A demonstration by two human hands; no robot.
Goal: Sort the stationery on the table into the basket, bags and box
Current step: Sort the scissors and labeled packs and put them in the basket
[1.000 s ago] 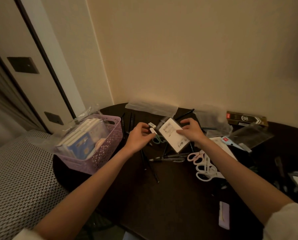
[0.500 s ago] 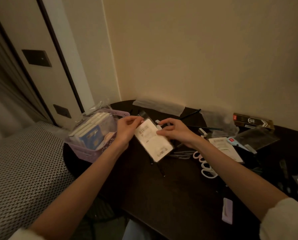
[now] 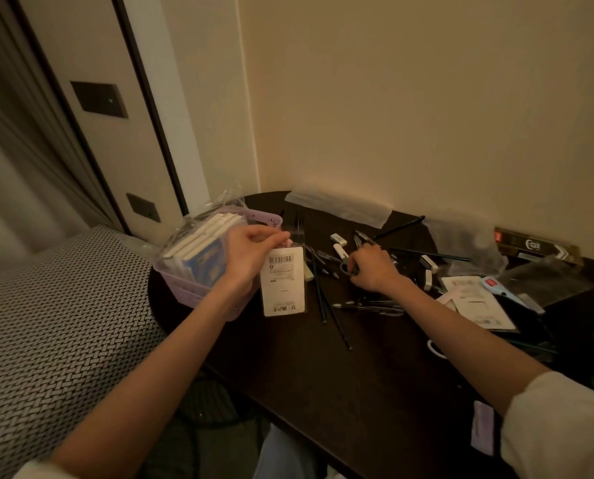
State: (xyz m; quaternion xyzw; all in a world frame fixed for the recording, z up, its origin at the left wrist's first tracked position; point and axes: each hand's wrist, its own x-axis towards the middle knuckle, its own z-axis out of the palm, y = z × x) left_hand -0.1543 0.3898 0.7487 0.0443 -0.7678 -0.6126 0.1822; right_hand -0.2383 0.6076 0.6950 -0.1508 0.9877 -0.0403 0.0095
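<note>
The right hand (image 3: 371,267) has left the white packet (image 3: 282,281), which the left hand (image 3: 250,252) now holds alone, pinched at its top edge and hanging upright just beside the purple basket (image 3: 198,292). The packet is probably bound for the basket. The right hand, fingers curled, grasps small green-handled scissors (image 3: 346,267) among the pens (image 3: 326,305) on the table (image 3: 340,392).

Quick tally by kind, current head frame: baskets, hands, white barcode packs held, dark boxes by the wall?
Baskets: 1, purple basket
Hands: 2, left hand, right hand
Held packs: 1, white pack in left hand
Wall boxes: 1, dark box
Total: 5
</note>
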